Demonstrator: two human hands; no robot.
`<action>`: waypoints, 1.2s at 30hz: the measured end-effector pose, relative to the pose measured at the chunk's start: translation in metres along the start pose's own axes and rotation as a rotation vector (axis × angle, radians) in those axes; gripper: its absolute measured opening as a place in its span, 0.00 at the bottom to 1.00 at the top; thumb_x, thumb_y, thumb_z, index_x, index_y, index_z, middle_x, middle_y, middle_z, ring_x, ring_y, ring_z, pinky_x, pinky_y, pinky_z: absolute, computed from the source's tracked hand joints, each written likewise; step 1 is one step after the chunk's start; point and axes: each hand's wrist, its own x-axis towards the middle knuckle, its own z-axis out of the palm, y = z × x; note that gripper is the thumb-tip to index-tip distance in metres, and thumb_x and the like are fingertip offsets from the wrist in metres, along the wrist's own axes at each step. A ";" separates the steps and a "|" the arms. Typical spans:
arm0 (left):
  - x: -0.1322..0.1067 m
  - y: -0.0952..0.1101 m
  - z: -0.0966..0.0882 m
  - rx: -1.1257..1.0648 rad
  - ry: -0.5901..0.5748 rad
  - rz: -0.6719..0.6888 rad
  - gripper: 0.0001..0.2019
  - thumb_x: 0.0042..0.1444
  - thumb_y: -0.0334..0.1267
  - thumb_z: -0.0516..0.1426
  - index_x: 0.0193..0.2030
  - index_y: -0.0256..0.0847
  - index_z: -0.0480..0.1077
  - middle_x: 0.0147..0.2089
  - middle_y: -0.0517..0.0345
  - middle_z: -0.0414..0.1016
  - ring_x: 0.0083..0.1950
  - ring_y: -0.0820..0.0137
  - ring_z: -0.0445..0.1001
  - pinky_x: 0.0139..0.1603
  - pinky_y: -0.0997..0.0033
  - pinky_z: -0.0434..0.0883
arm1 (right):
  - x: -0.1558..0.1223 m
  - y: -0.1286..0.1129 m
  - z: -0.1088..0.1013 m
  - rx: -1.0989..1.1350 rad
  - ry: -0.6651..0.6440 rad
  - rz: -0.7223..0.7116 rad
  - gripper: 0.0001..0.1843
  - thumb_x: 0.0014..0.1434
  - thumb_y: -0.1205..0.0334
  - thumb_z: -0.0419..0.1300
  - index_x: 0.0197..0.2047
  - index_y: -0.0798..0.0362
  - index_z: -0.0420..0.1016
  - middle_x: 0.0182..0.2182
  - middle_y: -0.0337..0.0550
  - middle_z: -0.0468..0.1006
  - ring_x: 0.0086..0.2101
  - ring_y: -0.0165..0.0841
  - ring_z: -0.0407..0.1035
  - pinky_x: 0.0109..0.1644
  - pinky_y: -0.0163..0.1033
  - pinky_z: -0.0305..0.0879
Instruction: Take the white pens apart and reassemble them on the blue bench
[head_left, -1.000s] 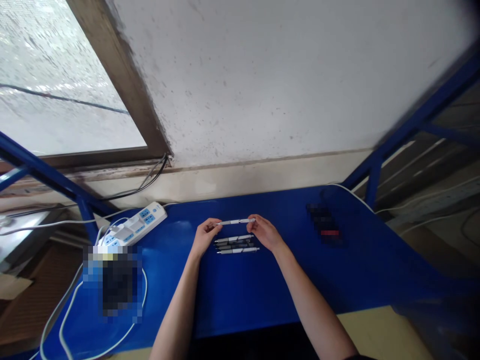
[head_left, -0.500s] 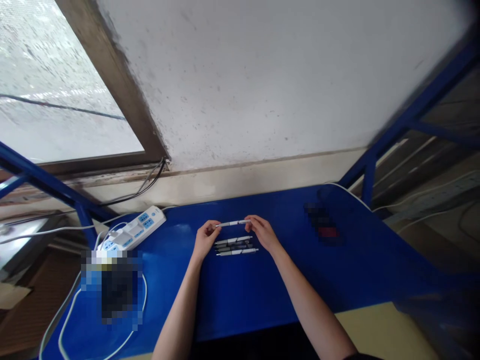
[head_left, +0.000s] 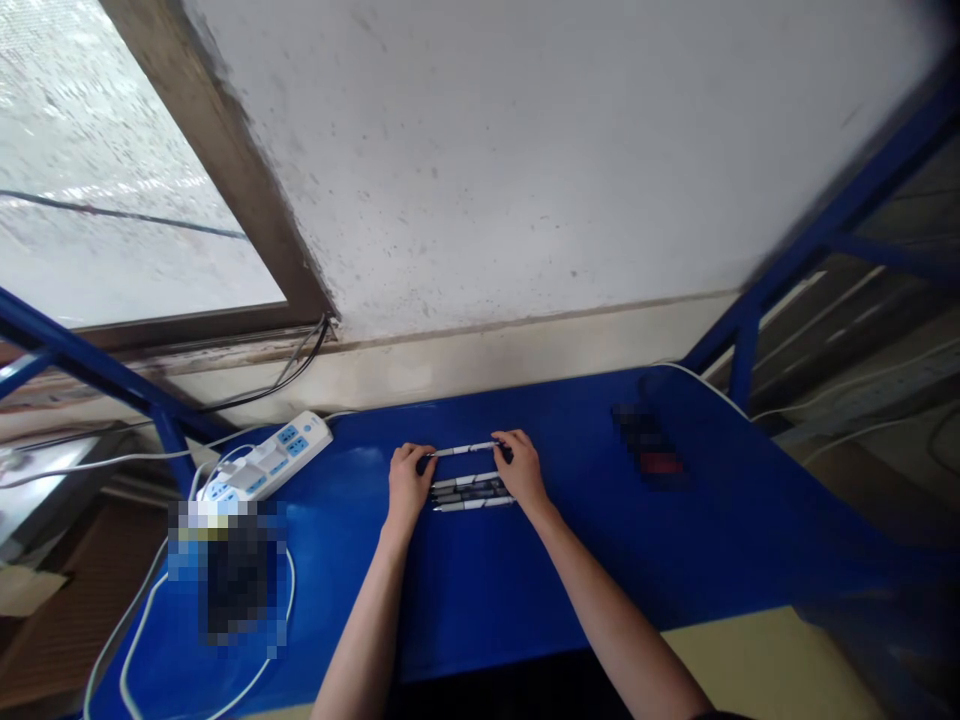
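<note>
Between my left hand (head_left: 409,487) and my right hand (head_left: 522,470) runs a slim white pen (head_left: 465,450), pinched at its ends by both hands. It lies level, just beyond a tight row of several pens (head_left: 472,492), white and dark, on the blue table (head_left: 480,590). The hands sit at either side of that row, close to it. I cannot tell whether the held pen touches the tabletop.
A white power strip (head_left: 266,457) with plugged-in cables lies at the table's left. White cable loops around a pixelated object (head_left: 229,570) at the front left. Another pixelated object (head_left: 649,450) lies at the right. A wall and window stand behind the table.
Both hands have lowered toward the table with the white pen, bringing it closer to the row of pens. The view has shifted slightly.
</note>
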 end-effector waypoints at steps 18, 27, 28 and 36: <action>-0.001 0.004 0.000 -0.068 0.067 -0.027 0.13 0.58 0.37 0.56 0.49 0.44 0.75 0.47 0.48 0.75 0.50 0.56 0.70 0.54 0.55 0.66 | 0.001 -0.001 0.000 -0.069 -0.023 -0.063 0.17 0.60 0.65 0.54 0.50 0.50 0.78 0.46 0.50 0.77 0.47 0.44 0.67 0.53 0.51 0.64; -0.001 0.000 0.001 -0.018 0.062 -0.010 0.13 0.60 0.37 0.54 0.50 0.42 0.73 0.47 0.47 0.74 0.50 0.57 0.70 0.53 0.55 0.66 | 0.002 0.003 0.005 -0.097 0.021 -0.056 0.16 0.60 0.65 0.53 0.48 0.53 0.78 0.45 0.53 0.77 0.46 0.44 0.67 0.53 0.53 0.65; -0.001 0.000 0.001 -0.011 0.067 -0.010 0.13 0.60 0.37 0.53 0.49 0.42 0.73 0.47 0.47 0.74 0.49 0.57 0.70 0.52 0.56 0.66 | 0.001 0.002 0.004 -0.097 0.033 -0.055 0.16 0.60 0.65 0.53 0.47 0.54 0.78 0.45 0.53 0.77 0.46 0.44 0.67 0.53 0.52 0.65; -0.001 0.008 -0.001 0.004 0.073 0.023 0.12 0.61 0.33 0.49 0.43 0.41 0.74 0.40 0.50 0.76 0.44 0.61 0.71 0.47 0.61 0.68 | 0.000 -0.003 -0.003 -0.032 0.031 -0.041 0.11 0.58 0.66 0.53 0.38 0.53 0.77 0.37 0.49 0.75 0.39 0.40 0.69 0.46 0.44 0.66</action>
